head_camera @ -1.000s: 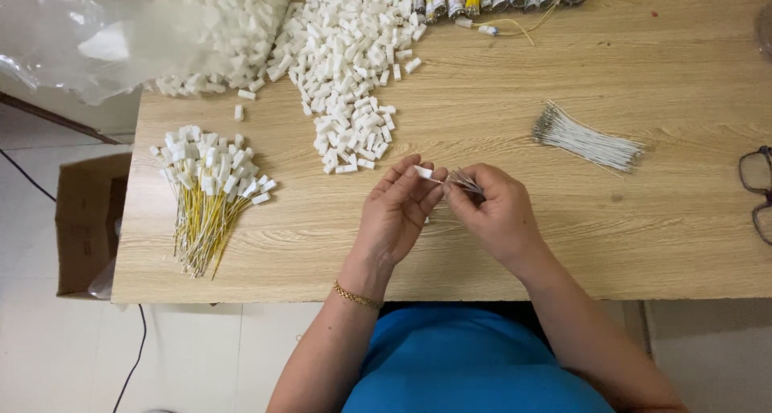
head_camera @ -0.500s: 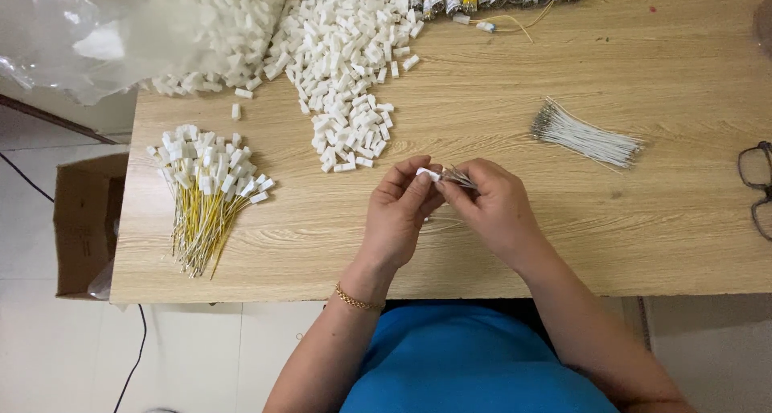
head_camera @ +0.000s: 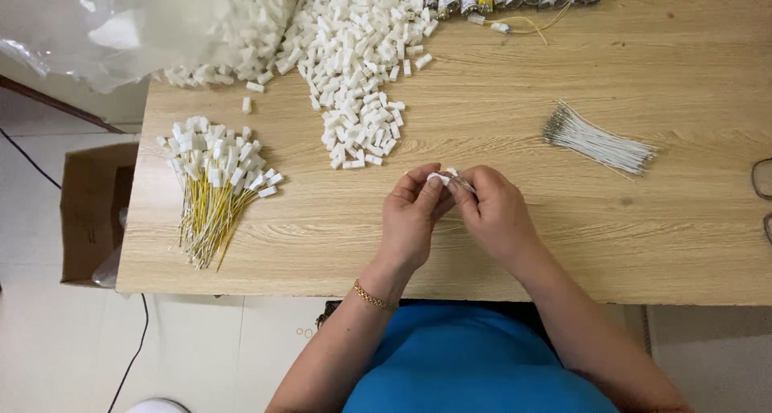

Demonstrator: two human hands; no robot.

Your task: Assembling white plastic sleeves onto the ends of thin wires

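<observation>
Barely any movement since the earlier frames: both hands stay pressed together over the same spot on the wooden table (head_camera: 563, 244), just a slight regrip around the part. Left hand (head_camera: 412, 218) is closed narrow, fingertips pinching a small white plastic connector (head_camera: 439, 176) at the very top of the hands. Right hand (head_camera: 492, 213) is also closed narrow, thumb and forefinger nipping thin wires (head_camera: 463, 184) right where they meet the connector; the two hands touch at the fingertips. Can't tell whether the wires are seated in the connector, the fingers cover the joint. Gold bracelet (head_camera: 372, 297) sits on the left wrist. Beyond the left hand, further up the table, a loose heap of white connectors (head_camera: 358, 67) spreads toward the far edge. Well out to the left of the left hand lies a bundle of yellow wires with white connectors fitted (head_camera: 213, 184), ends fanned toward the near edge. Off to the right of the right hand and a bit further away, a bundle of bare white wires (head_camera: 599, 143) lies flat, well apart from the hands. Clear plastic bag (head_camera: 96, 27) holding more connectors sits at the far left corner. Cardboard box (head_camera: 88, 212) stands on the floor left of the table. Blue shirt (head_camera: 474, 365) shows below the hands.
</observation>
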